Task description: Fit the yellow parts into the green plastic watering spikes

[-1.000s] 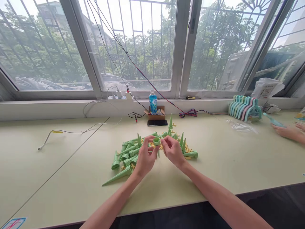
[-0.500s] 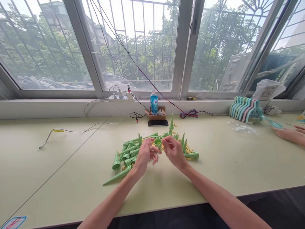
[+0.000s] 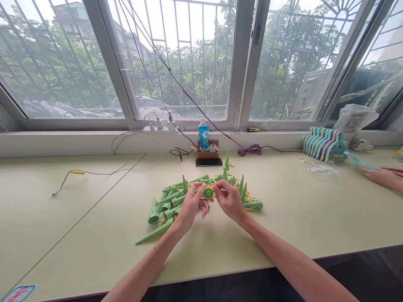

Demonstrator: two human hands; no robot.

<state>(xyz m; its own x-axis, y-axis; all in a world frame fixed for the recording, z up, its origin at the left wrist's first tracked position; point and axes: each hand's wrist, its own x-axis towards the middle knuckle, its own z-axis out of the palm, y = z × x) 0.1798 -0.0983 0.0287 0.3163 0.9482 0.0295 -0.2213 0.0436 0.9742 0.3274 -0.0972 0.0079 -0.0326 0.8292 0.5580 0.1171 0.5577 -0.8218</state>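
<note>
My left hand (image 3: 192, 202) grips a green plastic watering spike (image 3: 208, 193) between thumb and fingers, its round open end facing me. Against the right side of that spike, my right hand (image 3: 229, 199) has its thumb and fingertips pinched together; whatever they hold is hidden. Around and behind both hands lies a pile of similar green spikes (image 3: 172, 193), some standing point up and others lying flat. Small yellow valve pieces (image 3: 249, 198) are scattered among them. One long spike (image 3: 155, 233) lies under my left forearm, pointing to the left.
Behind the pile are a black phone (image 3: 209, 162), a small cardboard box (image 3: 208, 154) and a blue bottle (image 3: 203, 136). Cables (image 3: 252, 149) run along the back. At right, another person's hand (image 3: 378, 175) is near pastel hangers (image 3: 324, 144) and clear plastic bags (image 3: 319, 167).
The held spike has turned so its open end faces me more squarely, and it sits slightly lower. My left thumb has shifted on it. The other person's hands at right have moved slightly.
</note>
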